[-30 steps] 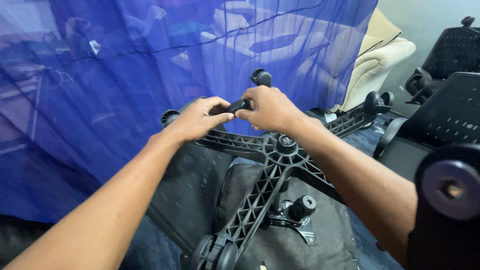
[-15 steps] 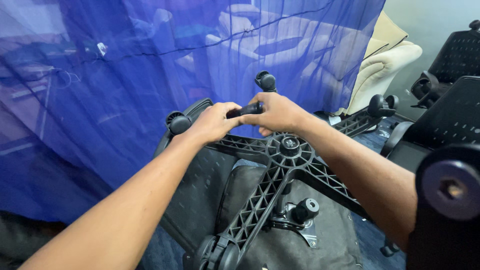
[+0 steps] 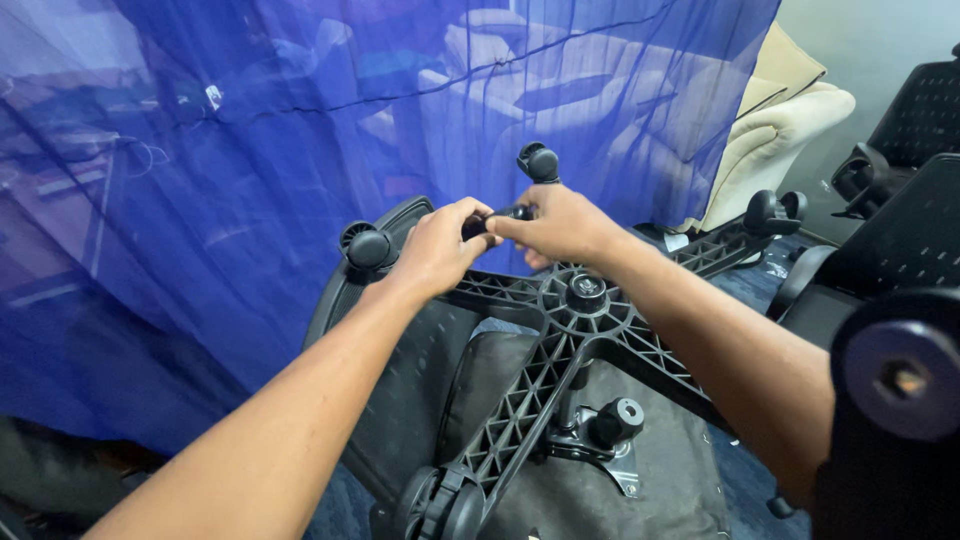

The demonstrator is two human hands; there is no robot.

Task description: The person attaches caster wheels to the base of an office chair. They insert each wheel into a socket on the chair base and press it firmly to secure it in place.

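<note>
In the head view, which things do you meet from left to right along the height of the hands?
Blue net → left castor → left hand → right hand → right castor → cream armchair → black mesh chair.

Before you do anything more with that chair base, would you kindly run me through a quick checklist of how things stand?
1. Both hands on the work: ok. The left hand and right hand meet on a small black part at the far arm of the star base.
2. Grip on that part: ok, fingers of both hands closed around it.
3. What the part is, and whether it is seated: cannot tell, the hands cover it.
4. Chair position: ok, lying with the base toward the camera.
5. Other casters fitted: ok for the left caster, the far caster, the right caster and the near caster.
</note>
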